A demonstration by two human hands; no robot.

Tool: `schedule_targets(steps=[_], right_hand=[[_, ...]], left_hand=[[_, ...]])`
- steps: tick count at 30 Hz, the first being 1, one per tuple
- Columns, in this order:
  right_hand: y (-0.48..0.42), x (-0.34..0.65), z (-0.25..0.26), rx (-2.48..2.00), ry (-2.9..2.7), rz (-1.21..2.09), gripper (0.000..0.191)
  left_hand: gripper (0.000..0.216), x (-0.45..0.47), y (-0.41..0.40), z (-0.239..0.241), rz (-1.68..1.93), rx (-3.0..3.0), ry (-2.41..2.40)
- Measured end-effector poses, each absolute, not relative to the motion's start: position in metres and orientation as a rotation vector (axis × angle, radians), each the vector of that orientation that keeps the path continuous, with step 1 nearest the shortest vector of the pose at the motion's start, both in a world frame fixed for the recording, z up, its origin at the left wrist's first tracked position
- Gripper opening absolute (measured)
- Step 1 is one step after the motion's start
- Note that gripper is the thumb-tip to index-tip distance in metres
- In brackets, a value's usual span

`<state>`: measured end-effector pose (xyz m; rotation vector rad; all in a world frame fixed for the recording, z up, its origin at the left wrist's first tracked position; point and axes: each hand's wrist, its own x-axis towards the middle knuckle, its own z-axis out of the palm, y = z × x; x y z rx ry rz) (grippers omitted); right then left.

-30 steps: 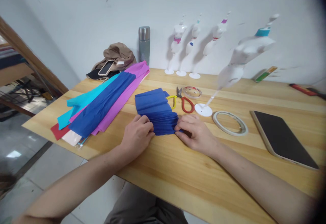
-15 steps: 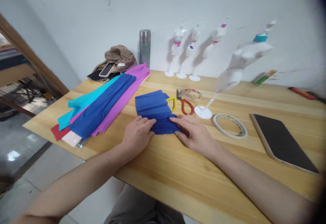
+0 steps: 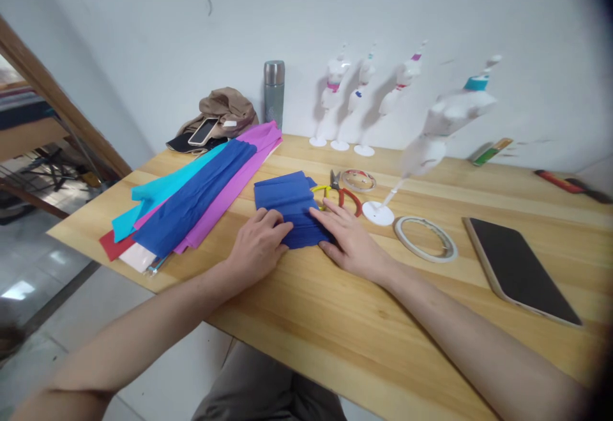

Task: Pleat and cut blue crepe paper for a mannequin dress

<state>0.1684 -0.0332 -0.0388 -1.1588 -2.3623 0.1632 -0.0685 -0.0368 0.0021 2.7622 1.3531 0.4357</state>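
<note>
A blue sheet (image 3: 285,191) of crepe paper or thin cloth lies before me, flat at its far end and gathered into narrow pleats at its near end. My left hand (image 3: 259,242) is closed at the left edge of the pleats, fingers curled and thumb pressing on them. At the right edge, my right hand (image 3: 352,242) holds the pleats between thumb and fingers, the fingertips lying on top. Scissors (image 3: 342,194) with one yellow and one red handle lie just beyond the right fingers, partly hidden by them.
Folded coloured sheets (image 3: 196,197) lie at left, near a brown cloth (image 3: 227,105), a phone (image 3: 204,131) and a flask (image 3: 274,95). White mannequins (image 3: 431,127) stand behind. Tape rolls (image 3: 426,239), a tablet-like device (image 3: 522,271) and a cutter (image 3: 560,181) are at right.
My right hand has shifted slightly left, its fingers now reaching farther over the pleats. The left hand stays at the left edge. The whole view has tilted a little.
</note>
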Motion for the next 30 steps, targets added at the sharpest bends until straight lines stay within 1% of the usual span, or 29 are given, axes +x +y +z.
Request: schedule_targets(steps=[3, 5, 9, 14, 16, 20, 25, 30], right_hand=[[-0.033, 0.168, -0.039, -1.128, -2.355, 0.139, 0.063], [-0.032, 0.168, -0.039, -1.106, -2.336, 0.129, 0.062], [-0.032, 0.168, -0.04, -1.074, -2.31, 0.133, 0.06], [-0.033, 0.168, -0.039, -1.075, -2.283, 0.174, 0.06], [-0.033, 0.169, -0.039, -1.082, -2.267, 0.183, 0.059], [-0.033, 0.169, -0.04, -1.087, -2.248, 0.183, 0.054], [-0.033, 0.169, -0.039, -1.097, -2.241, 0.183, 0.051], [-0.035, 0.168, -0.034, -1.032, -2.24, 0.186, 0.044]], left_hand=[[0.05, -0.07, -0.032, 0.004, 0.432, 2.827, 1.279], [0.054, -0.07, -0.026, 0.005, 0.373, 2.851, 1.223], [0.046, -0.07, -0.016, 0.003, 0.338, 2.847, 1.137], [0.023, -0.069, -0.011, -0.001, 0.385, 2.856, 1.059], [0.019, -0.069, -0.011, -0.002, 0.416, 2.872, 1.047], [0.017, -0.069, -0.012, -0.004, 0.443, 2.9, 1.052], [0.019, -0.067, -0.012, -0.004, 0.387, 2.894, 1.089], [0.019, -0.065, -0.012, -0.003, 0.368, 2.859, 1.076]])
